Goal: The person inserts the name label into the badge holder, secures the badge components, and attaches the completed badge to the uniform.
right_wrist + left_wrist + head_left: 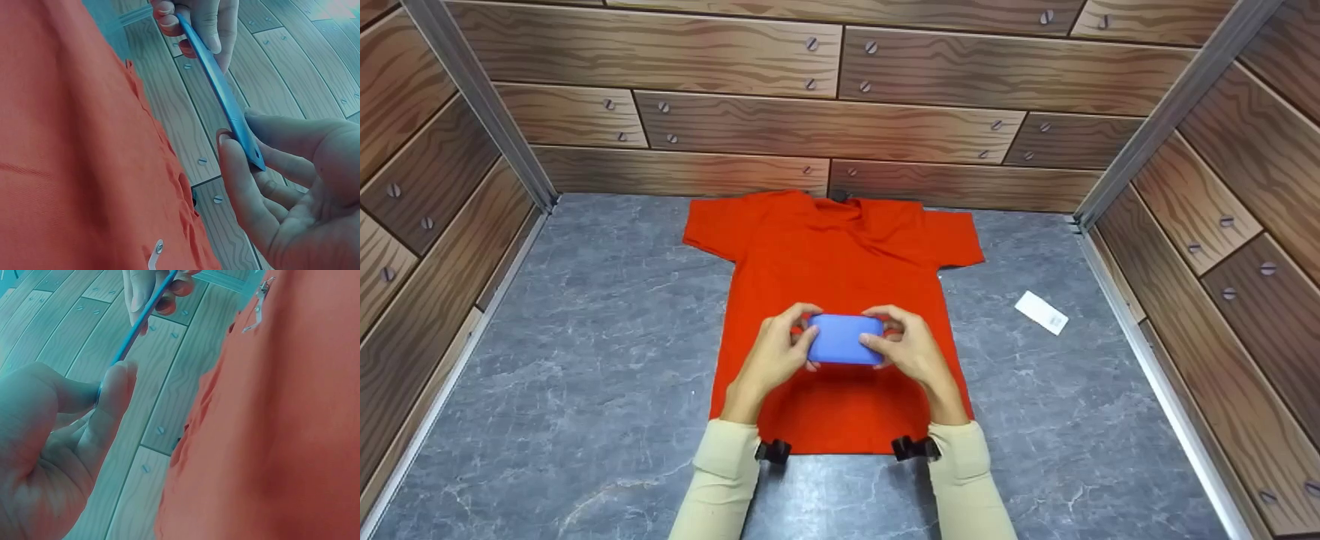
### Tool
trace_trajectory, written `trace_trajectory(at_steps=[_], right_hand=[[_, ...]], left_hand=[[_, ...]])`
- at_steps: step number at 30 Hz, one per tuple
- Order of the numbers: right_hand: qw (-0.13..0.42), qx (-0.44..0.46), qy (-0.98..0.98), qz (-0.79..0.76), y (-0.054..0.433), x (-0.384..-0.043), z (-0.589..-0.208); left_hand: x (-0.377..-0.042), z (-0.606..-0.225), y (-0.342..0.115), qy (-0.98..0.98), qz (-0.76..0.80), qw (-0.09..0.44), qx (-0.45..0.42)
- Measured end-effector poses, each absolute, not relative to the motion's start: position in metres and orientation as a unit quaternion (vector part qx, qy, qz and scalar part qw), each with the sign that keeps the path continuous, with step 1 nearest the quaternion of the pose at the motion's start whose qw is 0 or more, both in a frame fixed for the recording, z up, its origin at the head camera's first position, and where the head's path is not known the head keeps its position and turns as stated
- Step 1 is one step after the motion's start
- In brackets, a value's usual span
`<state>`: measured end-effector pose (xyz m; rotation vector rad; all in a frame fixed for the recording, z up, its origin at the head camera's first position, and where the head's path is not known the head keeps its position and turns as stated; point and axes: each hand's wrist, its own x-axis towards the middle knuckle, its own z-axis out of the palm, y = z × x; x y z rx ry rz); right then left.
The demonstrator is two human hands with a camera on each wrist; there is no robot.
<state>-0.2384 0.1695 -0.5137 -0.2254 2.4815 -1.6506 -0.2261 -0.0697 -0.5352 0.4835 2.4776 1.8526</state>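
A thin blue rectangular piece with rounded corners (844, 339) is held level between both hands, above a red short-sleeved T-shirt (840, 277). My left hand (780, 345) pinches its left end between thumb and fingers. At the opposite end, my right hand (911, 346) pinches it the same way. Seen nearly edge-on in the right wrist view, the blue piece (222, 90) looks slightly bowed and has a small hole near one end. The T-shirt lies spread out with its collar away from me, and creases run across its upper right.
Right of the shirt, a small white card (1041, 313) lies on the grey marbled surface (607, 360). Wood-patterned walls (735, 120) with metal corner rails (1170, 112) enclose the back and both sides. A small dark object (838, 195) sits by the collar.
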Motion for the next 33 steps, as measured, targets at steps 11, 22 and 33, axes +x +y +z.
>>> trace_trajectory(at_steps=[11,22,33], right_hand=[[0.047,-0.06,0.84,-0.537,0.1666,-0.2391,-0.5136],[0.064,-0.046,0.83,-0.552,0.1659,-0.2381,-0.515],[0.074,-0.077,0.823,-0.558,0.1672,-0.2369,-0.5127]], left_hand=[[-0.2247,-0.5347,-0.0671,0.786,0.602,0.016,0.144],[-0.2242,-0.5357,-0.0655,0.79,0.598,0.014,0.131],[-0.223,-0.5352,-0.0607,0.804,0.583,0.021,0.114]])
